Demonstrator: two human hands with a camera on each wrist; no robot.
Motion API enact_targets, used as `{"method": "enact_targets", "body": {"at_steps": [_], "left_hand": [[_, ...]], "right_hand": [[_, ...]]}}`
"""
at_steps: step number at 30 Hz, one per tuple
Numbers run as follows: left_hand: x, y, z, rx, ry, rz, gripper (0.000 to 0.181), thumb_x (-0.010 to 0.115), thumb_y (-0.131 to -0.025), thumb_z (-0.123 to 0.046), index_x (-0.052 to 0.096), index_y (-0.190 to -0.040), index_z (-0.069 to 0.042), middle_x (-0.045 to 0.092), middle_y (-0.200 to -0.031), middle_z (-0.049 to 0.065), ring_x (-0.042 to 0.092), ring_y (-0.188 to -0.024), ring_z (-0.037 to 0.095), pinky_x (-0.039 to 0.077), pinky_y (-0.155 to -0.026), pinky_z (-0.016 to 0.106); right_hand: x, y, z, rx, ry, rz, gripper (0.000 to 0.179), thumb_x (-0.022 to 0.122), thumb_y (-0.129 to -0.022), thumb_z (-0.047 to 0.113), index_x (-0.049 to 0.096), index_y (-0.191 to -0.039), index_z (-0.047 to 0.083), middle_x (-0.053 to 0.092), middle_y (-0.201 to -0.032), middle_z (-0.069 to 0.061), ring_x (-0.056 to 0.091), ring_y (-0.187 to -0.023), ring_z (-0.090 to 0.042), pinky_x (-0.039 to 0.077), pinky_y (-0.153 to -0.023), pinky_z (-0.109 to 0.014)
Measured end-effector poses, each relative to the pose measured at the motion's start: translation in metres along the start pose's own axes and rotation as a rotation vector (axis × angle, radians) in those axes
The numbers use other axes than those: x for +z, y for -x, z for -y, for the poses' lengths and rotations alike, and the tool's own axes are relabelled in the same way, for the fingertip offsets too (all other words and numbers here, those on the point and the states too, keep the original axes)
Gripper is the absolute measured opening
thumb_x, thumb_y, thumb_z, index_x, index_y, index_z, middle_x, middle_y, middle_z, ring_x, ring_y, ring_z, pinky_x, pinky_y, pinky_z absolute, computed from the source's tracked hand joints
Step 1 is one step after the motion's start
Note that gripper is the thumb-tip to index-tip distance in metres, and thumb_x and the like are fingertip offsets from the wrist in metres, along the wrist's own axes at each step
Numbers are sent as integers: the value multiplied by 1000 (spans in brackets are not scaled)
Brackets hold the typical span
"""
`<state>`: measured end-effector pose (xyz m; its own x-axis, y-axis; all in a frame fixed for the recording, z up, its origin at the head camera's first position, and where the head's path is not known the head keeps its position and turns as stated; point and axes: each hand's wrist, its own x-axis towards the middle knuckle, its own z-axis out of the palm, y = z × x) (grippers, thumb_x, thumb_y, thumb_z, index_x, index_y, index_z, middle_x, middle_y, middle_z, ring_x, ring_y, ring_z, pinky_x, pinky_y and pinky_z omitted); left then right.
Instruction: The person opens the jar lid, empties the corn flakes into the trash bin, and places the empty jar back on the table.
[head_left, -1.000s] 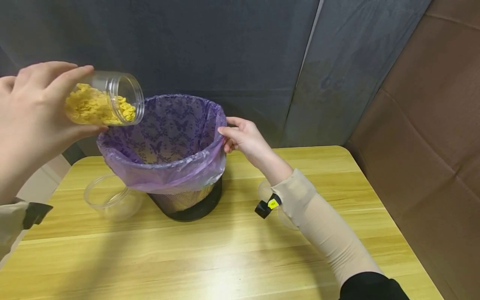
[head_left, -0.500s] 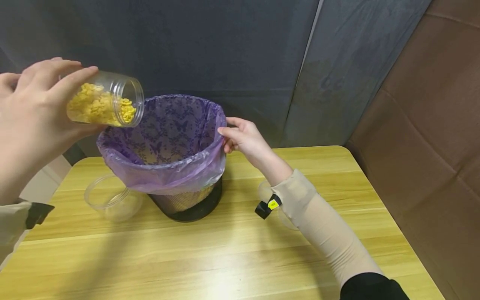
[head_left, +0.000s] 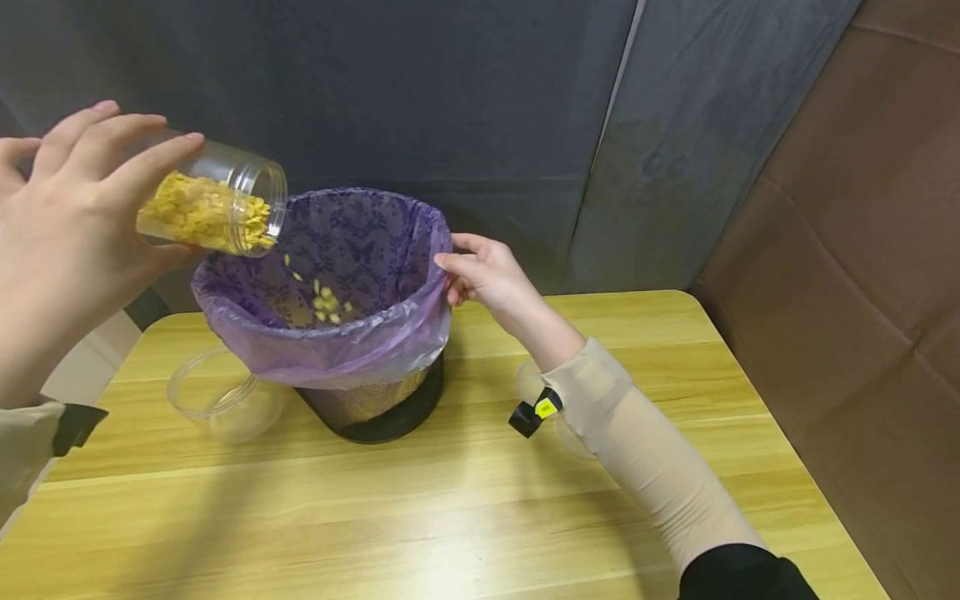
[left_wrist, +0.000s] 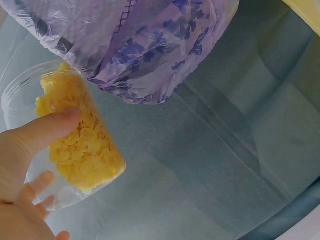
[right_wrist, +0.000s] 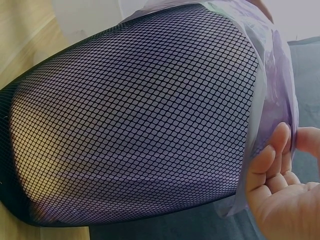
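Observation:
My left hand (head_left: 82, 200) grips a clear plastic jar (head_left: 217, 162) of yellow flakes (head_left: 195, 208), tipped with its mouth low over the left rim of a mesh trash can (head_left: 375, 408). Several flakes are falling into the purple trash bag (head_left: 322, 358) that lines the can and folds over its rim. In the left wrist view the thumb lies along the jar (left_wrist: 45, 195). At the can's right rim, my right hand (head_left: 491, 279) pinches the bag's edge between thumb and fingers; the right wrist view shows these fingers (right_wrist: 272, 160) on the purple film, outside the mesh.
An open clear container (head_left: 225, 400) stands on the wooden table (head_left: 450, 517), left of the can. Clear round plastic pieces (head_left: 573, 437) lie partly hidden under the right forearm. A grey curtain (head_left: 420, 92) hangs behind, and a brown panel (head_left: 862, 225) closes off the right side.
The left hand has tilted the jar's mouth further down. Flakes have slid to its mouth and some now drop into the bag. The right hand stays at the rim.

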<state>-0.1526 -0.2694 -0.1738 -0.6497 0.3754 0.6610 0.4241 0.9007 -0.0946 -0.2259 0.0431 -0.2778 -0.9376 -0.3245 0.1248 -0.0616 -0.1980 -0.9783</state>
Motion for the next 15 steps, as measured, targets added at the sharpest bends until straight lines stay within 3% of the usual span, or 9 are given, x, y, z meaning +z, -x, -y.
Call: {"method": "enact_targets", "body": {"at_steps": [15], "left_hand": [[-2, -1, -3, 40, -18, 0, 100, 83, -47, 16, 47, -137, -10, 34, -149, 18, 13, -143, 32, 0, -110, 56]], "right_hand": [[0, -1, 0, -3, -4, 1, 40, 58, -94, 2, 49, -132, -6, 57, -64, -7, 51, -48, -14, 47, -50, -24]]}}
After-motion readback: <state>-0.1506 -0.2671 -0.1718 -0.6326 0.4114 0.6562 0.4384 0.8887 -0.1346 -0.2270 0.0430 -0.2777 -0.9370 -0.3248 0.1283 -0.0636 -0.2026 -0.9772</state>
